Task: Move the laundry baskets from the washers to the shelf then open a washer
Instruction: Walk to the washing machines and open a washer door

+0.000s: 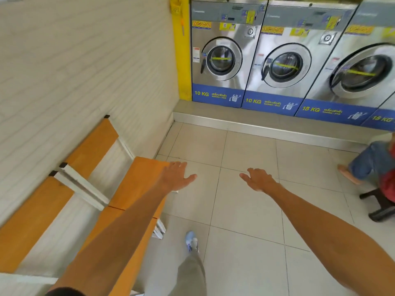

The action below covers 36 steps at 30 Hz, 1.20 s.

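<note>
Both your left hand (174, 175) and right hand (257, 179) hang spread and empty; no baskets show on the orange wooden shelf (140, 180), and the steel front-loading washers (222, 58) ahead remain closed.

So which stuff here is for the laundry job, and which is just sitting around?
For the job:
washers
shelf
left hand
right hand
No baskets are in view.

Just around:
stool
seated person
yellow pillar

Shiny steel washers (220, 58), wooden shelf (139, 180)
</note>
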{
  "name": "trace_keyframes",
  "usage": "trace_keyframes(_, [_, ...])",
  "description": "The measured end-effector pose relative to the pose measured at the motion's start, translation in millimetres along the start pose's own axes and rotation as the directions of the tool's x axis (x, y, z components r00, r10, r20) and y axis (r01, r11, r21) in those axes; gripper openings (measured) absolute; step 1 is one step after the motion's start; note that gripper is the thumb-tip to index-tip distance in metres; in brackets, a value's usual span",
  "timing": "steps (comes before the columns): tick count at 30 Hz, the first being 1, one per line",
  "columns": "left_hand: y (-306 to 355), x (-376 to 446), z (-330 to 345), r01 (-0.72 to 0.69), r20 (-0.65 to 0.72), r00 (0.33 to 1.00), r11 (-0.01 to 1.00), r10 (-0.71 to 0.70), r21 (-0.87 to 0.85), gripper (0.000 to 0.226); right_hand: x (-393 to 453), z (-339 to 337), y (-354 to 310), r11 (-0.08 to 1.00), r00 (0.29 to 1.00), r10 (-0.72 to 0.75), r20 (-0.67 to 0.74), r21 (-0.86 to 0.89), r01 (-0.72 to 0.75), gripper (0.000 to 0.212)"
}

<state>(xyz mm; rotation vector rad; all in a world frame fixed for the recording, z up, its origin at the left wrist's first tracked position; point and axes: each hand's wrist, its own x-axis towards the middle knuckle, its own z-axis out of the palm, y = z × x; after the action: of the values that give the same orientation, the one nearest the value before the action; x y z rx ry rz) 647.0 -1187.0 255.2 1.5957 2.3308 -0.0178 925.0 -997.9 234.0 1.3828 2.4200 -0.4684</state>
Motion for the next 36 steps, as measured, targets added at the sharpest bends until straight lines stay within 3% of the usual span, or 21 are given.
trace_keyframes(16, [-2, 385, -123, -0.195, 0.068, 0.980, 0.965, 0.186, 0.173, 0.086, 309, -146, 53, 0.959, 0.984, 0.178, -0.030, 0.230, -0.167, 0.073])
trace_keyframes(26, [64, 625, -163, -0.198, 0.067, 0.980, 0.961, 0.189, 0.192, 0.082, 511, -239, 148, 0.965, 0.982, 0.187, -0.001, 0.188, -0.184, 0.068])
trace_keyframes(32, [108, 747, -186, -0.188, 0.047, 0.982, 0.966, 0.182, 0.178, 0.079, 635, -315, 193, 0.960, 0.983, 0.174, -0.064, 0.234, -0.155, 0.062])
trace_keyframes(36, [128, 817, -200, -0.191, 0.053, 0.981, 0.969, 0.185, 0.155, 0.081, 700, -346, 211, 0.959, 0.985, 0.170, -0.016, 0.231, -0.161, 0.064])
